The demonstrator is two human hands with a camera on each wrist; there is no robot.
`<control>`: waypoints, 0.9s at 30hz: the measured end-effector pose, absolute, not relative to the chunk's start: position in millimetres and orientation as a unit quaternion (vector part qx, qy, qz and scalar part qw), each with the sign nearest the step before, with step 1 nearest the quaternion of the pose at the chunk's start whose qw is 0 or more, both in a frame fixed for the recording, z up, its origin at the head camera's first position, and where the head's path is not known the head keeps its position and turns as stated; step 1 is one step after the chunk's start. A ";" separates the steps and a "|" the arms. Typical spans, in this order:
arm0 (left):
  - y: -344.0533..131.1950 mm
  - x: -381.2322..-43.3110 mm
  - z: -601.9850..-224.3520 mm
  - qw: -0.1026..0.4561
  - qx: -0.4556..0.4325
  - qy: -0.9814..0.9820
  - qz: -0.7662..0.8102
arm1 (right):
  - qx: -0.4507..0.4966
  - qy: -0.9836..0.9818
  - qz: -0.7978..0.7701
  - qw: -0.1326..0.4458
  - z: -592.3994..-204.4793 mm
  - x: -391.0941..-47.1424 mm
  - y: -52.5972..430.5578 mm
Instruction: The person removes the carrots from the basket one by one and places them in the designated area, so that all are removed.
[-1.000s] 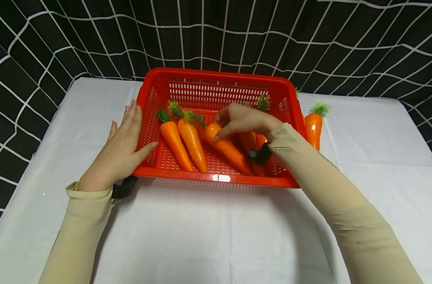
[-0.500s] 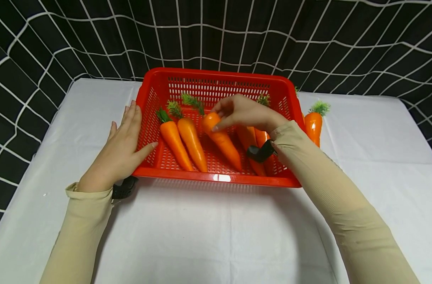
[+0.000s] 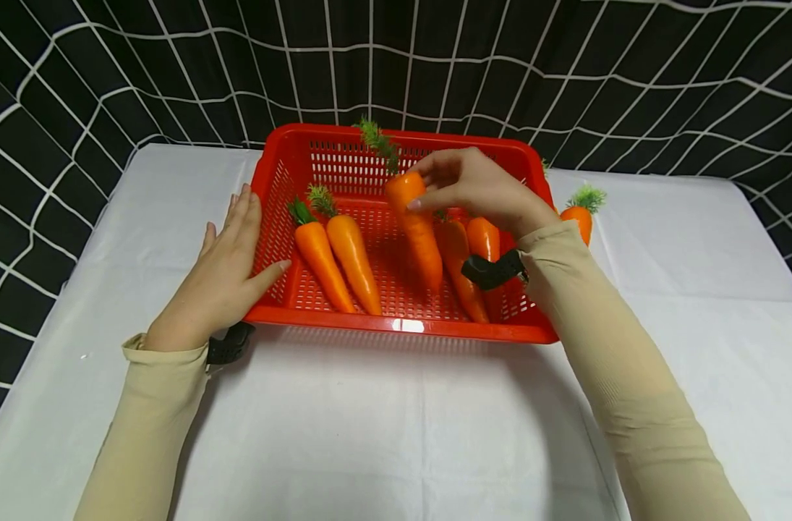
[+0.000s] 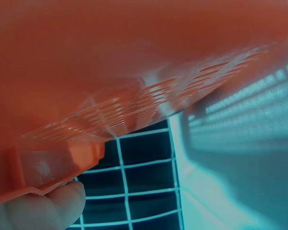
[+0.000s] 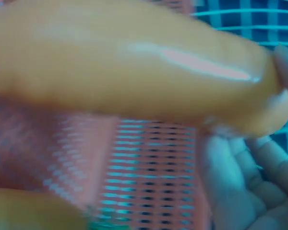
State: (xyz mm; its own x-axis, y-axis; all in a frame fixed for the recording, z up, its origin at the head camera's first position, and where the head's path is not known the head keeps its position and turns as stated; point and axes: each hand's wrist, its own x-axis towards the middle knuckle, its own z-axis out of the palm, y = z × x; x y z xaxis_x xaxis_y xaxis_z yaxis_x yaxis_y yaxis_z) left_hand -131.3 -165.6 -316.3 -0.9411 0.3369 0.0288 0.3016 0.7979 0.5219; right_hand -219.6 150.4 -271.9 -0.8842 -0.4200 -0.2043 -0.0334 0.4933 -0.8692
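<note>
My right hand (image 3: 483, 184) pinches an orange carrot (image 3: 423, 235) by its thick top end, between thumb and fingers. The carrot's green leaves (image 3: 377, 141) stick up past the basket's back rim, and its tip points down into the red plastic basket (image 3: 343, 320). In the right wrist view the held carrot (image 5: 134, 67) fills the top, with fingers (image 5: 273, 163) at its thick end. Straight fingers of my left hand (image 3: 216, 278) rest along the basket's left rim, the thumb reaching over the inside. In the left wrist view a fingertip (image 4: 69, 199) touches the rim.
Two carrots, a left one (image 3: 322, 264) and another (image 3: 354, 260), lie in the basket's left half. A darker carrot (image 3: 461, 271) and a brighter carrot (image 3: 483, 235) lie under my right wrist. Outside, a carrot (image 3: 579, 215) lies right of the basket on white cloth (image 3: 343, 434).
My right hand has raised the carrot from the basket floor, moving up and away toward the back, and the carrot now stands more upright. My left hand has stayed in place.
</note>
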 end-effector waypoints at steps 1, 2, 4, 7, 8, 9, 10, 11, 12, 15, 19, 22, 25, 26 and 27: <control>-164.8 -131.6 -316.4 0.034 0.169 0.947 0.269 | -0.129 0.840 -0.494 0.187 -269.0 -217.0 155.0; -164.3 -132.0 -316.4 0.035 0.171 0.947 0.269 | -0.121 0.839 -0.501 0.173 -266.2 -213.9 159.8; -163.4 -132.4 -316.1 0.038 0.173 0.947 0.269 | -0.105 0.832 -0.523 0.150 -261.7 -207.3 168.7; -163.9 -132.6 -315.5 0.039 0.171 0.946 0.271 | -0.092 0.818 -0.555 0.120 -257.9 -200.3 175.7; -164.4 -132.3 -315.2 0.040 0.170 0.947 0.271 | -0.093 0.814 -0.562 0.113 -257.4 -198.8 176.6; -164.8 -132.1 -315.1 0.040 0.168 0.947 0.271 | -0.094 0.809 -0.571 0.107 -257.2 -197.9 176.8; -165.2 -131.9 -315.2 0.040 0.167 0.947 0.272 | -0.097 0.803 -0.579 0.100 -257.1 -197.3 176.7; -165.3 -131.7 -315.4 0.039 0.166 0.947 0.272 | -0.097 0.800 -0.584 0.094 -256.9 -196.6 176.5; -165.2 -131.5 -315.7 0.040 0.166 0.947 0.273 | -0.096 0.797 -0.590 0.088 -256.8 -195.8 176.8; -167.1 -131.3 -316.5 0.038 0.165 0.947 0.274 | -0.096 0.782 -0.611 0.075 -255.3 -194.1 175.4; -167.9 -131.0 -317.5 0.038 0.162 0.946 0.279 | -0.111 0.763 -0.635 0.051 -251.7 -191.3 177.3; -167.8 -130.7 -317.7 0.040 0.162 0.946 0.278 | -0.120 0.742 -0.659 0.025 -248.6 -187.4 180.9; -167.3 -131.2 -317.4 0.039 0.163 0.946 0.276 | -0.125 0.712 -0.691 -0.002 -247.0 -180.5 186.1; -167.1 -131.6 -317.3 0.038 0.163 0.946 0.276 | -0.127 0.701 -0.702 -0.011 -247.0 -177.4 188.1; -167.0 -132.0 -317.2 0.037 0.163 0.947 0.276 | -0.130 0.690 -0.712 -0.018 -247.6 -174.4 190.3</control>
